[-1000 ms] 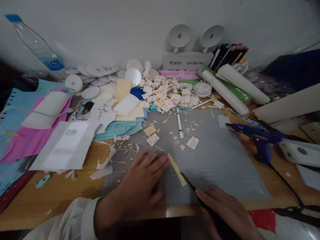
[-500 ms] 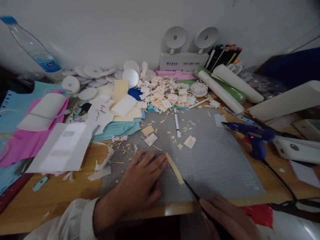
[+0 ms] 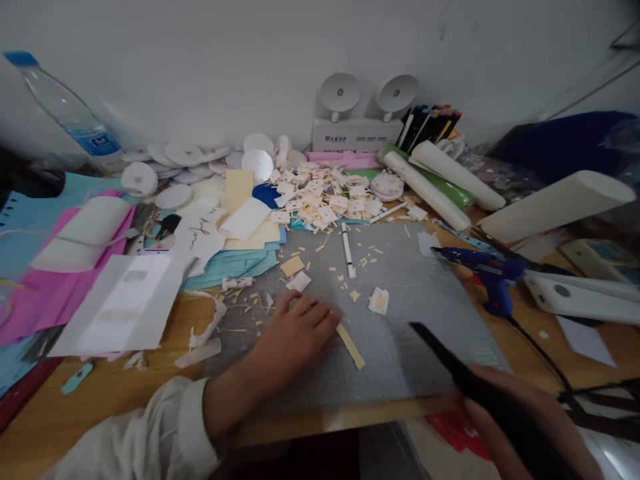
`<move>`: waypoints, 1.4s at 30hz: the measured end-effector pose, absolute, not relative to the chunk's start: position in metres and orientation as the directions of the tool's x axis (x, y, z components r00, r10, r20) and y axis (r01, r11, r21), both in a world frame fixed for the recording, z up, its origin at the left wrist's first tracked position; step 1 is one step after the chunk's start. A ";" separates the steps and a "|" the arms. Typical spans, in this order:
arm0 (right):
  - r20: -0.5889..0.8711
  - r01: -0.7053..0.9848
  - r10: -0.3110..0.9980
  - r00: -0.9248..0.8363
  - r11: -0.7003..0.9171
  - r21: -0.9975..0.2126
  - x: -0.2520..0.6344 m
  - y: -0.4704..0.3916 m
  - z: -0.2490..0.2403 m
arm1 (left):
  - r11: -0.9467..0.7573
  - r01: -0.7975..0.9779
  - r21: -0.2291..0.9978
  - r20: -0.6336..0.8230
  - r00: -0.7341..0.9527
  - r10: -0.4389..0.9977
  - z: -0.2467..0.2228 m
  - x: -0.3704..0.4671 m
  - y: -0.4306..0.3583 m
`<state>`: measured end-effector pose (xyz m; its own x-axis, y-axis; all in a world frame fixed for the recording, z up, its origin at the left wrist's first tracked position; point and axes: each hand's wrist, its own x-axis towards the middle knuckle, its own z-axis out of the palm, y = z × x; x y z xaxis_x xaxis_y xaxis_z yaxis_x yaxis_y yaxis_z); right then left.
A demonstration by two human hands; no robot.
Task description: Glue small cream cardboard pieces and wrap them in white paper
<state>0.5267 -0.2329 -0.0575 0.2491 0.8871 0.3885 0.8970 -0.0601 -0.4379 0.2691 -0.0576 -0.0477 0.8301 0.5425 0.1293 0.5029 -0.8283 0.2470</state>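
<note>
My left hand (image 3: 305, 337) rests on the grey cutting mat (image 3: 425, 273), its fingertips at the upper end of a narrow yellow paper strip (image 3: 352, 348); its fingers are slightly blurred. At the lower right, my right hand (image 3: 525, 413) grips a black-handled tool (image 3: 480, 387), whose dark tip points up and left over the mat, apart from the strip. Above the strip lie a white square with a yellow piece (image 3: 379, 301), a yellow square (image 3: 292, 266), a white square (image 3: 299, 281), a white pen (image 3: 348, 251) and small yellow scraps.
Small cream card pieces (image 3: 325, 193) are heaped behind the mat. A blue glue gun (image 3: 493, 273) lies right, near white paper rolls (image 3: 555, 207). White discs (image 3: 185, 155), a bottle (image 3: 70, 110), teal sheets (image 3: 233, 261) and a white sheet (image 3: 120, 303) are left.
My right hand has moved right with the black tool, whose tip has left the strip's lower end. My left hand has shifted slightly at the strip's upper end. The camera view has shifted.
</note>
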 end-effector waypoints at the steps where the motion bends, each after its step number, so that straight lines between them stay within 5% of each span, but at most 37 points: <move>1: 0.403 0.903 0.885 0.232 -0.042 -0.428 0.528 -0.225 -0.056 | -0.841 0.497 0.214 0.132 0.838 0.529 -0.048 0.273 -0.055; 6: 0.386 0.909 0.918 0.093 0.080 -0.409 0.520 -0.189 -0.064 | -0.877 0.453 0.159 0.125 0.872 0.473 -0.048 0.282 -0.045; 10: 0.461 0.909 0.871 -0.170 0.320 -0.269 0.515 -0.173 -0.081 | -0.872 0.440 0.215 0.102 0.878 0.468 -0.044 0.282 -0.042; 14: 0.492 0.905 0.847 -0.201 0.352 -0.237 0.511 -0.163 -0.089 | -0.882 0.409 0.233 0.075 0.897 0.436 -0.042 0.281 -0.039; 18: 0.490 0.895 0.845 -0.213 0.370 -0.249 0.508 -0.156 -0.084 | -0.775 0.428 0.464 0.054 0.860 0.507 -0.035 0.274 -0.040; 21: 0.486 0.887 0.869 -0.098 0.297 -0.354 0.501 -0.155 -0.071 | -0.480 0.418 0.771 0.015 0.742 0.671 -0.027 0.266 -0.047; 24: 0.472 0.808 0.875 0.110 0.198 -0.555 0.486 -0.157 -0.057 | -0.145 0.343 0.928 -0.098 0.601 0.794 -0.024 0.262 -0.059; 31: 0.427 0.577 0.890 0.161 0.266 -0.772 0.441 -0.145 -0.044 | 0.262 0.104 0.959 -0.279 0.485 0.829 -0.025 0.268 -0.091; 42: 0.362 0.409 0.912 0.193 0.260 -0.875 0.428 -0.144 -0.043 | 0.368 0.016 0.930 -0.328 0.489 0.808 -0.033 0.270 -0.096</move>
